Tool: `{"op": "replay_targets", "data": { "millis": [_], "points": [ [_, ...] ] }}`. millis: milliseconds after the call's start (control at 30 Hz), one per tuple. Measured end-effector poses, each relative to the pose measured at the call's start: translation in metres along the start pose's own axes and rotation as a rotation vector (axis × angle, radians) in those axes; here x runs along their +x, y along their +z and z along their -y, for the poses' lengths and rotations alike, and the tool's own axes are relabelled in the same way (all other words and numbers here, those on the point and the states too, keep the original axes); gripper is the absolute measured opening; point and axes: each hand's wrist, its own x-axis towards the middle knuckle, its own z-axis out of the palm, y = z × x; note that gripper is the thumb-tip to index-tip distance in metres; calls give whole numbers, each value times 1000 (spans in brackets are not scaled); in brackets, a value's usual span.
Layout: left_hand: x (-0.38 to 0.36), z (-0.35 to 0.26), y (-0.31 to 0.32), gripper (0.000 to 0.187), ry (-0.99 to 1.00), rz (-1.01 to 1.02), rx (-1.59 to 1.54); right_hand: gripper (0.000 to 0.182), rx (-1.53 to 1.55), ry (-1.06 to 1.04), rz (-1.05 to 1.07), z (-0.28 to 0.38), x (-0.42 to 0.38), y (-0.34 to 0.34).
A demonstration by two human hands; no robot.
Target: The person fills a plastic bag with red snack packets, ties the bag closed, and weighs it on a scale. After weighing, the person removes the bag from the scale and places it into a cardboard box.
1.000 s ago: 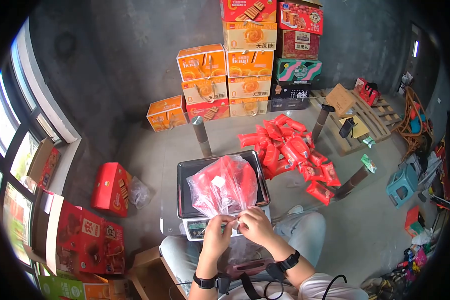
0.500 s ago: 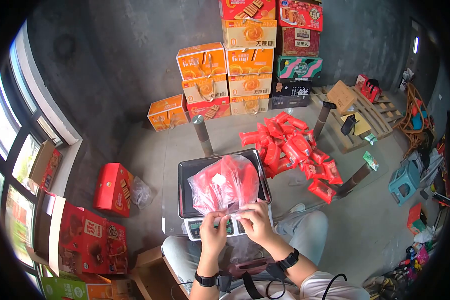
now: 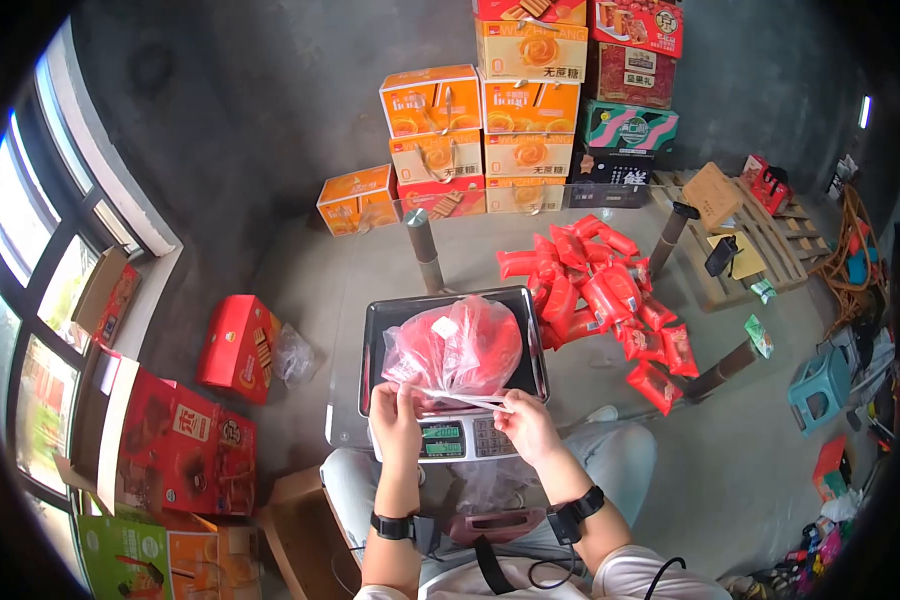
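Clear plastic bag (image 3: pixel 450 350) with red contents rests in a black tray (image 3: pixel 377 345) above a white scale (image 3: pixel 450 448) on the glass desk (image 3: pixel 610 390). My left hand (image 3: pixel 399 425) pinches its gathered mouth; my right hand (image 3: pixel 530 425) grips a taut, twisted end. Pulling both sides evenly and gently, close against the contents, should tighten the neck without tearing. Loose red packets (image 3: pixel 602 292) lie beyond, rightward.

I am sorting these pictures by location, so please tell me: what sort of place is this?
Probably a packing or storage room: printed cartons are stacked near the wall, and a scale and loose red packets sit on a glass table.
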Motion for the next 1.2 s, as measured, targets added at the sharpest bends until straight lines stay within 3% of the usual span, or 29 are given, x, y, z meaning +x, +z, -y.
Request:
{"op": "replay_targets", "data": {
  "millis": [67, 133, 200, 267, 333, 400, 467, 567, 833, 1033, 1100, 1133, 1167, 1200],
  "points": [
    [4, -18, 4, 13, -238, 69, -291, 13, -131, 52, 16, 2, 5, -1],
    [14, -28, 5, 13, -263, 111, -290, 16, -259, 92, 34, 8, 11, 3],
    [27, -40, 8, 13, -304, 232, -390, 27, -585, -15, 86, 15, 17, 9],
    [46, -47, 10, 11, -317, 264, -368, 32, -651, -71, 111, 17, 27, 4],
    [69, -52, 6, 5, -506, 307, -257, 35, -829, -119, 110, 27, 31, 8],
    [90, -59, -6, 31, -640, 216, -313, 40, -932, -280, 10, 25, 43, -6],
    [114, -40, -31, 42, -723, 191, -389, 42, -1155, -443, 11, 40, 41, -13],
    [126, -21, -48, 44, -799, 101, -407, 43, -1252, -462, -7, 39, 38, -31],
    [123, -13, -48, 42, -821, 126, -436, 41, -1517, -462, -113, 54, 19, -36],
    [109, -5, -57, 28, -786, 241, -358, 39, -1467, -356, -226, 37, 10, -42],
    [97, -3, -53, 16, -619, 176, -355, 38, -1449, -387, -226, 34, 13, -38],
    [93, 1, -52, 16, -627, 170, -354, 37, -1428, -409, -229, 30, 12, -37],
    [87, 6, -50, 13, -467, 186, -170, 33, -1458, -268, -216, 37, 10, -21],
    [80, 4, -43, 12, -306, 203, 13, 33, -1462, -254, -214, 34, 14, -15]
  ]
}}
